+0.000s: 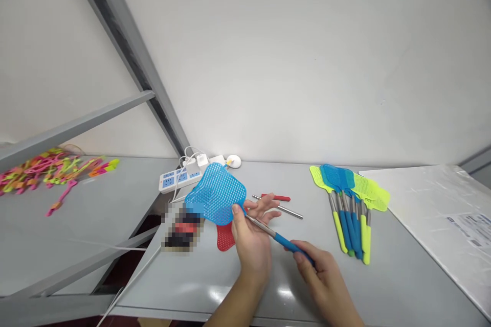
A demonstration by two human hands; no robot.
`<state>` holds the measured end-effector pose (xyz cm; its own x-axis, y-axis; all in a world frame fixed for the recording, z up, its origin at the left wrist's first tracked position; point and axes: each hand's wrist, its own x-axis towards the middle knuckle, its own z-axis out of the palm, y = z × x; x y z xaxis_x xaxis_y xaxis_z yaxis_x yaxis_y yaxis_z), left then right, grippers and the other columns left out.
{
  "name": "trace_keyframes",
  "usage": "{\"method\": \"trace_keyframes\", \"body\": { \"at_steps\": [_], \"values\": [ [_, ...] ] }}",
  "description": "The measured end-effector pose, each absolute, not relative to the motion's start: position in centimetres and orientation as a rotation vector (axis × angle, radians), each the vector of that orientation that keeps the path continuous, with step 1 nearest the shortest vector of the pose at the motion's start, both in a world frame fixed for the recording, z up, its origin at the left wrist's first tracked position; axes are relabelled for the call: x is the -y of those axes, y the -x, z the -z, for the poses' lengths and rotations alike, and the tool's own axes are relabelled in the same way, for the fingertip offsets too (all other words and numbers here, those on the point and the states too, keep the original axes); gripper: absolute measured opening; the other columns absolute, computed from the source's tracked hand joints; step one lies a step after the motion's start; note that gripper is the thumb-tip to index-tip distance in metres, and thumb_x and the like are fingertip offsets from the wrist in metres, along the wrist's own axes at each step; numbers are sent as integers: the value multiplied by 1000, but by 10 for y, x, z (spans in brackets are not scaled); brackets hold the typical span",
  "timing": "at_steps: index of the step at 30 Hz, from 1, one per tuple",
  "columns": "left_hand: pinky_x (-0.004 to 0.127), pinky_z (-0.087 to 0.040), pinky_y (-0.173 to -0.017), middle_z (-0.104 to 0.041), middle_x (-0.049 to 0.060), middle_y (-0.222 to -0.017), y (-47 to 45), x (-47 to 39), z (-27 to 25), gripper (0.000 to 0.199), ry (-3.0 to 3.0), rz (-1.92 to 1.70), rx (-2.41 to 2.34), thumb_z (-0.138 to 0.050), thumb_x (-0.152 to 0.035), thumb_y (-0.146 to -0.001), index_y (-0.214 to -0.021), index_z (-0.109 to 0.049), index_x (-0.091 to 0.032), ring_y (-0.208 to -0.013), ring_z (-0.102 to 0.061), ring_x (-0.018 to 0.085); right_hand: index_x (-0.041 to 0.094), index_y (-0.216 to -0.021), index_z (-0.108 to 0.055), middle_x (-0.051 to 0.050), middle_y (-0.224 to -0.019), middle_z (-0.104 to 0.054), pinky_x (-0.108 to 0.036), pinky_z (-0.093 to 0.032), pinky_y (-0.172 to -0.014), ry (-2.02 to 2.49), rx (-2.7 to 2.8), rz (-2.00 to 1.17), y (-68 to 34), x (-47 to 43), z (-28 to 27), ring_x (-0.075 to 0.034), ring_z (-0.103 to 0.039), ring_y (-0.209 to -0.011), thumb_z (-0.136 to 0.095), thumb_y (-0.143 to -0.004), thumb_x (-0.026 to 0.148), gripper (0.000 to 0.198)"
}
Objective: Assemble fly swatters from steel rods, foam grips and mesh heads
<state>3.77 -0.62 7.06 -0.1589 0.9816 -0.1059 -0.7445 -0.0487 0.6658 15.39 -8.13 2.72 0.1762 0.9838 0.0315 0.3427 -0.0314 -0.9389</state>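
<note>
A blue fly swatter (218, 193) with a metal shaft and blue grip is held over the table, tilted up to the left. My left hand (253, 232) supports it near the head, thumb pressed on the neck and the other fingers spread behind. Around the end of the blue grip, my right hand (320, 276) is closed. Beneath the blue head lies a red swatter head (225, 237), partly covered. Behind my left hand are a red handle piece (282, 197) and a thin metal rod (290, 212).
Several blue and yellow-green fly swatters (347, 209) lie in a pile at right, beside a white wrapped board (433, 214). A power strip (180, 180) with plugs and cables stands at the back left. Grey metal frame bars (126, 46) cross the left side, near colourful plastic pieces (57, 168).
</note>
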Motion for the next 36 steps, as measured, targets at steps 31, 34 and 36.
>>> {"method": "trace_keyframes", "body": {
  "at_steps": [31,34,36],
  "values": [
    [34,-46,-82,-71,9,-97,-47,-15,-34,19,-1820,-978,-754,-67,-21,-82,-99,-75,-26,-91,-61,28,19,-117,-60,-7,-68,-70,-31,-38,-52,2591,1110,-160,-283,77,-38,-26,-67,-63,-25,-99,43,46],
    [33,-47,-82,-71,8,-93,-14,-13,-16,19,-1991,-1145,-831,-64,-17,-82,-96,-74,-24,-87,-63,26,18,-121,-57,-9,-69,-70,-31,-34,-50,2636,1164,-148,-281,64,-37,-27,-67,-61,-26,-99,41,45],
    [32,-48,-81,-70,7,-90,2,-9,-9,18,-2056,-1226,-875,-62,-14,-82,-95,-72,-23,-85,-63,25,17,-122,-57,-11,-70,-70,-31,-33,-50,2668,1196,-132,-277,59,-36,-27,-66,-60,-25,-99,40,45]
  ]
}}
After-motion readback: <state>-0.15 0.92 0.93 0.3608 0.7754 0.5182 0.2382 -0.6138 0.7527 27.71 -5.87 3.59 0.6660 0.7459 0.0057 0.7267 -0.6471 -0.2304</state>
